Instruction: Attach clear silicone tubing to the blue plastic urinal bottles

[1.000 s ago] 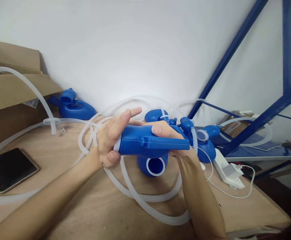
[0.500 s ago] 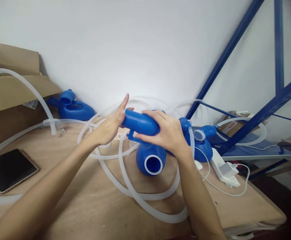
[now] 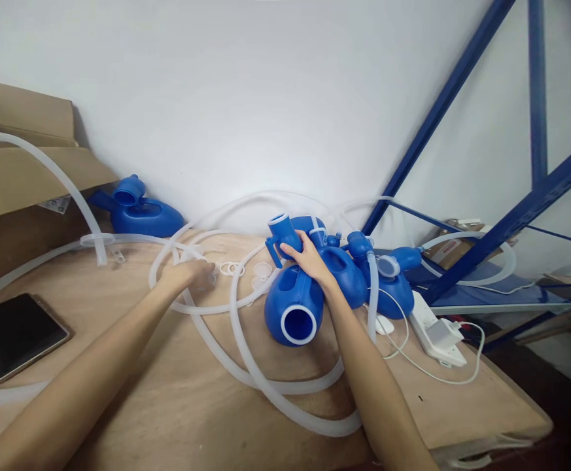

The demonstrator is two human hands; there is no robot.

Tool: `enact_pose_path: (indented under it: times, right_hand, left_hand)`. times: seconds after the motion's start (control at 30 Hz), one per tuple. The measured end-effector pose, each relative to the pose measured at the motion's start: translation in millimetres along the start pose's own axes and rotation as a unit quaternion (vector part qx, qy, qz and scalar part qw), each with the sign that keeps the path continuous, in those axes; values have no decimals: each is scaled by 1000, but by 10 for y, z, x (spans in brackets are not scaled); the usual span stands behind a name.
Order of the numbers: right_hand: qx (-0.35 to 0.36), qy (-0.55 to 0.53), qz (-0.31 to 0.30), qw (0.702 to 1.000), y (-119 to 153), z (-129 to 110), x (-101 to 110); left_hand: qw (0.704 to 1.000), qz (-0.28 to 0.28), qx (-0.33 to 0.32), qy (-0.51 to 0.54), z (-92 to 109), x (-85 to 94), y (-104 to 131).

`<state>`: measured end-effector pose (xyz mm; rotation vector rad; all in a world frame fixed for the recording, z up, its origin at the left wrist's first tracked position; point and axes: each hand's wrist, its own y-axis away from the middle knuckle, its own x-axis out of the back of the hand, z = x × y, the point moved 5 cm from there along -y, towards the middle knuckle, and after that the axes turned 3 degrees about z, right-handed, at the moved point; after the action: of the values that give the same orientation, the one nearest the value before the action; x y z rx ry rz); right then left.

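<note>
My right hand (image 3: 305, 258) is closed around a blue plastic elbow spout (image 3: 283, 229). Its white-rimmed mouth points up and toward the left, and a small blue clip hangs at its side. Just below that hand, a blue urinal bottle (image 3: 276, 302) lies with its white-rimmed opening facing me. My left hand (image 3: 194, 275) reaches down among small clear plastic parts (image 3: 210, 276) on the table. Its fingers are curled and partly hidden, so what they hold does not show. White rings (image 3: 231, 268) and clear discs (image 3: 262, 271) lie to the right of it.
Clear tubing (image 3: 265, 392) loops across the wooden table (image 3: 167, 405). More blue bottles (image 3: 348, 275) stand on the right beside a white power strip (image 3: 437, 330). On the left are another blue bottle (image 3: 155, 219), a cardboard box (image 3: 25, 183) and a tablet (image 3: 17, 337). Blue shelving (image 3: 511, 203) rises at right.
My left hand has left the spout and moved down and left to the small clear parts. My right hand has turned the spout so its mouth points upward.
</note>
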<state>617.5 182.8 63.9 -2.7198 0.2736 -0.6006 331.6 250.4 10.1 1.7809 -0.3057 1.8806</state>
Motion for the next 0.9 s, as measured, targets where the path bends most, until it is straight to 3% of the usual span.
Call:
enact_pose_path:
  times: [0.13, 0.27, 0.43, 0.53, 0.6, 0.67, 0.77, 0.9]
  right_hand:
    - [-47, -61, -37, 996, 11, 44, -48]
    - [-65, -33, -14, 997, -12, 102, -39]
    - [-61, 6, 12, 998, 1, 103, -7]
    - [-79, 27, 18, 996, 34, 68, 13]
    - [-99, 55, 33, 993, 60, 51, 30]
    - [-110, 93, 60, 988, 82, 31, 53]
    - [-95, 140, 83, 982, 101, -35, 64]
    - [8, 111, 20, 994, 115, -305, 24]
  left_hand:
    - [999, -13, 19, -32, 8, 64, 29]
    - [998, 54, -16, -35, 156, 441, 163]
    - [973, 198, -118, 28, 655, 978, 674]
    - [931, 269, -228, 93, 1030, 1084, 1024]
    - [921, 294, -241, 81, 1167, 1061, 1121]
    - [922, 315, -213, 73, 1177, 1032, 1091]
    - [915, 339, -159, 151, 1008, 1029, 914]
    - [878, 362, -84, 300, 700, 1043, 693]
